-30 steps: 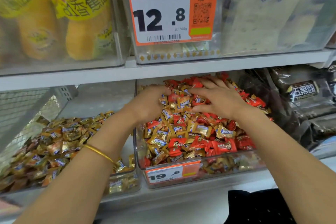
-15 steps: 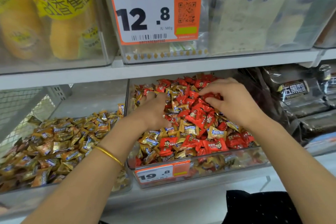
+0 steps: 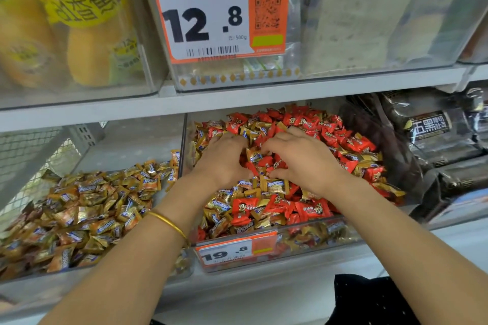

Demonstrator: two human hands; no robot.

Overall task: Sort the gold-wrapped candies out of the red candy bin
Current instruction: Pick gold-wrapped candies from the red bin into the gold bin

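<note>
The clear red candy bin (image 3: 311,241) holds a heap of red candies (image 3: 351,142) mixed with gold-wrapped candies (image 3: 274,186). Both my hands are inside it, close together near the middle. My left hand (image 3: 224,158) lies palm down with its fingers dug into the pile, fingertips hidden, so whether it holds anything is unclear. My right hand (image 3: 303,161) is curled like a claw, thumb and fingers closing round a few red candies (image 3: 268,162). To the left stands a second clear bin (image 3: 126,145) filled only with gold candies (image 3: 87,214).
A 19.8 price tag (image 3: 235,252) is fixed on the mixed bin's front. Dark packets (image 3: 433,134) fill the shelf space to the right. The shelf above (image 3: 237,100) hangs low over the bins, carrying clear boxes and a 12.8 price tag (image 3: 219,10). A gold bangle (image 3: 169,224) circles my left wrist.
Both hands have drawn closer together in the middle of the mixed bin. My right hand has come forward from the back of the pile, and my left has shifted slightly toward it.
</note>
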